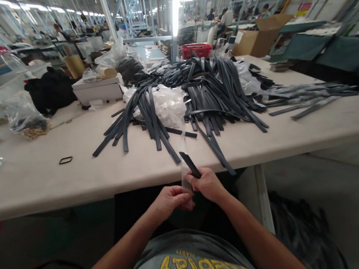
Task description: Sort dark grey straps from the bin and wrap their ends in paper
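At the table's front edge my right hand (209,185) is closed round a dark flat strap (190,164), whose end points up and away from me. A thin, translucent plastic sleeve (186,180) runs beside the strap, between my hands. My left hand (173,198) pinches the lower part of this plastic; its fingertips nearly touch my right hand. Ahead lies a large heap of dark straps (196,70), their ends fanned toward me. Crumpled clear plastic (169,102) lies among them. How far the strap sits inside the sleeve cannot be made out.
A black rectangular ring (65,160) lies on the table (37,184) at left. Behind it are a bag of small parts (28,117), a black bag (52,91) and a white box (98,92). Plastic-sleeved straps (309,94) lie at right; a dark bundle (300,229) rests below.
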`<state>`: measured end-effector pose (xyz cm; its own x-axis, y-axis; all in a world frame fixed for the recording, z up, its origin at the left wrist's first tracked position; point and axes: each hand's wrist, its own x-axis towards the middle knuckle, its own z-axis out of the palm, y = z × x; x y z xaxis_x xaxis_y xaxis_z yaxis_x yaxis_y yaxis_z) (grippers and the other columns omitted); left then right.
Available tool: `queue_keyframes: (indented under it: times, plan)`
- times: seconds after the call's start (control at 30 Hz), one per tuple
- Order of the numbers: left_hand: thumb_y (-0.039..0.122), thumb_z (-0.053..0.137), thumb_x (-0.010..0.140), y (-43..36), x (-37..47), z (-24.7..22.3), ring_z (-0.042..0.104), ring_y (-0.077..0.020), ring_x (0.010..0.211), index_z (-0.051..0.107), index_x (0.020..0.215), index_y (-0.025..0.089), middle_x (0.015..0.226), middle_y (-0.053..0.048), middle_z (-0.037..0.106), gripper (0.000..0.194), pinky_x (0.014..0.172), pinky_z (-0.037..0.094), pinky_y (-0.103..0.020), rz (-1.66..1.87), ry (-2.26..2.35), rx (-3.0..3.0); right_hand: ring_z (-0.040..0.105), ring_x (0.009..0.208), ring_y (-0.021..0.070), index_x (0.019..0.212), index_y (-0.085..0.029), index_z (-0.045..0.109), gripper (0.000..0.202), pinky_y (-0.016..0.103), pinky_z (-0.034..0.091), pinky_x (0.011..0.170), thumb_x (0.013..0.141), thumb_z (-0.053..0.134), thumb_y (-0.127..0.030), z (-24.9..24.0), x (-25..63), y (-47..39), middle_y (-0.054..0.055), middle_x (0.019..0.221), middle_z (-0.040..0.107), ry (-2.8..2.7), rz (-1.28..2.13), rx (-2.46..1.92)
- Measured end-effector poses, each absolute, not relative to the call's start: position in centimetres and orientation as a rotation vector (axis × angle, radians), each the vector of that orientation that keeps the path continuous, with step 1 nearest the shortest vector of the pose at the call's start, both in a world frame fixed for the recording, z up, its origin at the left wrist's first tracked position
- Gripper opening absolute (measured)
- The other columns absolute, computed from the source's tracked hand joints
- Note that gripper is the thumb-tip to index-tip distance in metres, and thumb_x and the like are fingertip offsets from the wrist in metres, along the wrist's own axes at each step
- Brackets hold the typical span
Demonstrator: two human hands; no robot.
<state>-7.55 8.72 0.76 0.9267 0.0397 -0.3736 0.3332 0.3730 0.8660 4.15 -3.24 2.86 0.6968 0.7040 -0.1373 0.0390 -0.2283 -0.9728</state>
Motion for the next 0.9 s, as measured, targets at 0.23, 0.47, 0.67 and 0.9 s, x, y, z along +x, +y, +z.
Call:
queue_keyframes:
  times: [0.23, 0.47, 0.67, 0.9]
  plan:
    - [0.041, 0.079, 0.07, 8.9, -6.1, 0.6, 0.063, -0.0136, 0.064, 0.074, 0.076, 0.011, 0.074, -0.007, 0.073, 0.031, 0.065, 0.048, -0.023, -0.091, 0.399, 1.186, 0.046, 0.043, 0.0093, 0.097, -0.016, 0.061, 0.05, 0.022, 0.036, 0.04, 0.089, 0.046, -0.063, 2.9, 4.1, -5.8, -0.001, 0.063, 0.06, -0.6, 0.654, -1.686]
    - [0.03, 0.081, 0.074, 8.7, -4.1, 2.3, 0.069, -0.0131, 0.072, 0.064, 0.082, 0.014, 0.081, -0.002, 0.07, 0.025, 0.075, 0.055, -0.026, 0.042, 0.524, 0.641, 0.046, 0.044, 0.0091, 0.078, -0.016, 0.058, 0.06, 0.019, 0.036, 0.042, 0.091, 0.035, -0.07, 1.7, -0.3, -9.6, 0.0, 0.055, 0.058, -0.58, 1.089, -1.6]
    - [0.029, 0.075, 0.079, 7.7, -2.9, 2.8, 0.07, -0.0152, 0.077, 0.063, 0.082, 0.015, 0.084, -0.002, 0.071, 0.018, 0.073, 0.056, -0.026, 0.023, 0.474, 0.582, 0.05, 0.047, 0.0115, 0.076, -0.015, 0.06, 0.063, 0.021, 0.039, 0.044, 0.089, 0.036, -0.072, 0.8, -1.3, -9.3, 0.002, 0.056, 0.059, -0.559, 1.11, -1.668]
    - [0.036, 0.083, 0.069, 6.7, -3.2, 2.6, 0.067, -0.0154, 0.077, 0.07, 0.084, 0.011, 0.081, -0.006, 0.071, 0.032, 0.07, 0.053, -0.024, -0.058, 0.415, 0.718, 0.048, 0.041, 0.0098, 0.078, -0.015, 0.06, 0.062, 0.019, 0.039, 0.04, 0.09, 0.037, -0.07, 0.4, -0.4, -9.0, 0.001, 0.054, 0.06, -0.56, 1.12, -1.594]
